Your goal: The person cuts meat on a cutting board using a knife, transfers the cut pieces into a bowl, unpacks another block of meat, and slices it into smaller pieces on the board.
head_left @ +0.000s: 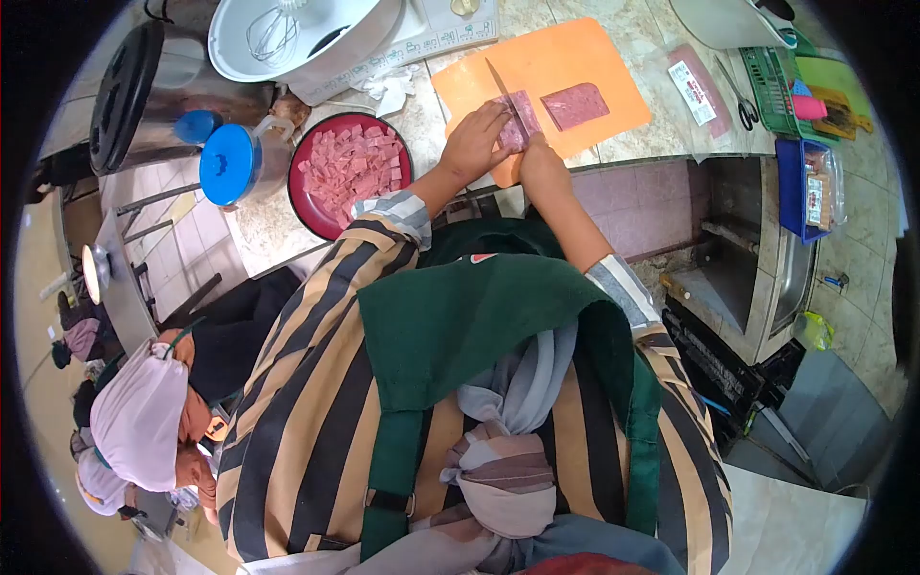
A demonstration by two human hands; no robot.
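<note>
Desk: a pale, marble-patterned tiled desk (428,139) runs across in front of the person, its near edge toward the green apron (460,316).
Orange board: a flat orange cutting board (565,53) lies at the middle of the desk, one corner reaching the near edge.
Pink meat: a pink block of processed meat (520,107) sits on the board toward its near left part; a flat pink piece with a rounded corner (575,105) lies to its right, apart from it.
Left hand: the fingers of the left hand (476,141) are bent close together over the block, holding it against the board.
Right hand: the fingers of the right hand (543,168) are closed around the mostly hidden handle of a thin-bladed knife (496,77), whose blade stands across the block.
Left end: a round red plate with a dark rim (305,199) carries small pink meat pieces (350,172); beside it stands a clear pitcher with a blue lid (227,165).
Right end: a flat pink packet with a white label (692,93) lies beside dark-handled scissors (747,113), near a green plastic basket (772,86).
Room: pale floor tiles (187,216) show past the left end, where another person in a light pink head covering (139,417) bends down.
</note>
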